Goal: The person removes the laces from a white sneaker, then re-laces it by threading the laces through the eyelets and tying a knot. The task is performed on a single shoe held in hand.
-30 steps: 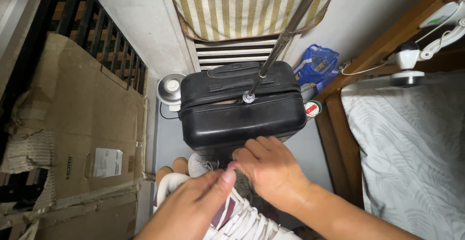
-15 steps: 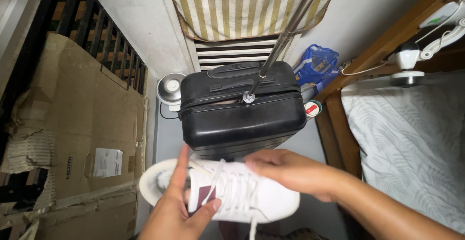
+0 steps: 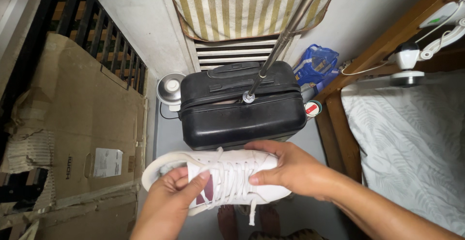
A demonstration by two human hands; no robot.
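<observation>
Sneaker (image 3: 232,179) had rolled more upright since half a second back, laces facing up, at 6 o'clock from suitcase (image 3: 242,106); left hand (image 3: 177,196) gripped the tongue, right hand (image 3: 286,169) clamped the toe, so lacing looked reachable

white sneaker (image 3: 227,179) lifted higher, right hand (image 3: 286,169) now gripping toe

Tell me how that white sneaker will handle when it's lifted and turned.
The white sneaker probably holds its shape: both the left hand and right hand grip it without it sagging. It looks light for its size. Its loose laces dangle and will likely swing or snag.
</observation>
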